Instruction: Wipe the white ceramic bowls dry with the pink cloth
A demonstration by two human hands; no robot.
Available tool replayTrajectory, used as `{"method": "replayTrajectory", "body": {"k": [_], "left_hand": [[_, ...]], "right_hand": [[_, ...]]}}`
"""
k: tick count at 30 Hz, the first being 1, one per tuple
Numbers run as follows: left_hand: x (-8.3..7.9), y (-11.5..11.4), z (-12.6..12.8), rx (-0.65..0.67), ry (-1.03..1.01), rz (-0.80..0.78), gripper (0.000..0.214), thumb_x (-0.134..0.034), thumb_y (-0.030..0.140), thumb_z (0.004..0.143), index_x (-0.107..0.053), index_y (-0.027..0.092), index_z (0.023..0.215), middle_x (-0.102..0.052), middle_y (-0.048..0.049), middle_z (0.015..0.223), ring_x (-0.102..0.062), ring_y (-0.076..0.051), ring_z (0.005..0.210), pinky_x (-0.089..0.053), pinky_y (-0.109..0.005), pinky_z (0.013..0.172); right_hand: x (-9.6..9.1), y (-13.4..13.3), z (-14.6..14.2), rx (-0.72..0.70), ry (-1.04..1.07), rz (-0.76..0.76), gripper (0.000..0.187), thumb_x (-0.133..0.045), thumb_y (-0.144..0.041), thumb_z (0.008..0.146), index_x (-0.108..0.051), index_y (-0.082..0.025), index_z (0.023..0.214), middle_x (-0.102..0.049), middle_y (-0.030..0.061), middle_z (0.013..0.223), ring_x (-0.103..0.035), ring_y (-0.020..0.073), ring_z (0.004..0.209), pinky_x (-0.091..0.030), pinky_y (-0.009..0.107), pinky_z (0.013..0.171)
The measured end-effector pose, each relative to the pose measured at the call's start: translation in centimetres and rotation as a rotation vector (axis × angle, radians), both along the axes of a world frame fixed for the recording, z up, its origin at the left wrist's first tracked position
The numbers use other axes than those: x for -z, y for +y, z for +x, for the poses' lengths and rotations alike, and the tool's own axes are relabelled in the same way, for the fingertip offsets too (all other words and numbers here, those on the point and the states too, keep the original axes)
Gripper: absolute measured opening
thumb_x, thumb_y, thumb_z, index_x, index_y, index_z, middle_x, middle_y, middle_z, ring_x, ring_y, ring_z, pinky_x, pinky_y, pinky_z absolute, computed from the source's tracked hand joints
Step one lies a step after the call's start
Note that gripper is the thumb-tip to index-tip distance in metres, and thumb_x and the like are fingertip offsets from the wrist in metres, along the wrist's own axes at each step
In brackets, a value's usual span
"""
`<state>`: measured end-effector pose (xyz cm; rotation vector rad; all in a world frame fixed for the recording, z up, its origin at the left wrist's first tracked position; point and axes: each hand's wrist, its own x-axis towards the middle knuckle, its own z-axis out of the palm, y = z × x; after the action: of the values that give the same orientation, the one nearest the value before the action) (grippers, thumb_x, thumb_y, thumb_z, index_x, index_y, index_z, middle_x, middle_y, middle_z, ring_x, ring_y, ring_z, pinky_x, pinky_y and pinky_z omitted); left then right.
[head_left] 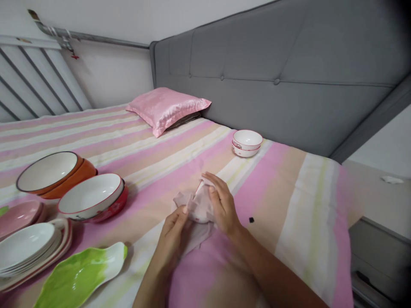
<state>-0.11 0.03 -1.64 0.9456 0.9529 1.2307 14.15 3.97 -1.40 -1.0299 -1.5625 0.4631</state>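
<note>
Forearms [269, 269] are stretched in from the bottom edge, and at their ends a thin pale cloth [199, 207] is held bunched above the striped bedspread [272, 214]. By the left grip [173, 229], the near side is pressed under the thumb; by the right grip [223, 205], the other side is cupped, fingers laid over the top. Caught between both and mostly covered, what looks like a red-edged white bowl [202, 217] is held! Just to the right, a small black object [251, 220] is seen. Farther off, two red-rimmed bowls [246, 143] are stacked near the grey headboard [257, 60]. Over on the left, a green leaf-shaped dish [77, 276] is laid beside stacked white plates [27, 248].
</note>
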Motion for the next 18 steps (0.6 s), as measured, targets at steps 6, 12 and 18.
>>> {"method": "replayTrajectory", "body": {"k": [6,12,18], "left_hand": [[0.5,0.5,-0.6,0.178,0.317,0.065,0.035,-0.053,0.043,0.088,-0.066,0.016,0.106,-0.068,-0.0074,0.103,-0.058,-0.024,0.098,-0.040,-0.032,0.089],[0.4,0.5,-0.9,0.222,0.510,0.183,0.039,-0.046,0.042,0.092,-0.062,0.016,0.116,-0.067,-0.0083,0.111,-0.057,-0.022,0.098,-0.040,-0.030,0.088],[0.7,0.6,-0.9,0.203,0.359,0.115,0.036,-0.050,0.043,0.090,-0.064,0.016,0.109,-0.068,-0.0081,0.107,-0.057,-0.022,0.096,-0.041,-0.031,0.089]], "right_hand": [[1.7,1.4,0.8,0.016,0.334,-0.179,0.040,-0.033,-0.038,0.098,-0.058,-0.021,0.124,-0.059,0.0060,0.130,-0.050,0.0199,0.124,-0.036,0.040,0.108],[1.8,1.4,0.8,0.040,0.313,-0.175,0.040,-0.032,-0.037,0.098,-0.058,-0.020,0.123,-0.059,0.0065,0.129,-0.050,0.0196,0.124,-0.036,0.040,0.109],[0.6,0.1,0.4,0.055,-0.090,0.049,0.040,-0.030,-0.027,0.098,-0.049,-0.024,0.133,-0.049,0.0060,0.139,-0.039,0.0197,0.133,-0.032,0.045,0.112]]}}
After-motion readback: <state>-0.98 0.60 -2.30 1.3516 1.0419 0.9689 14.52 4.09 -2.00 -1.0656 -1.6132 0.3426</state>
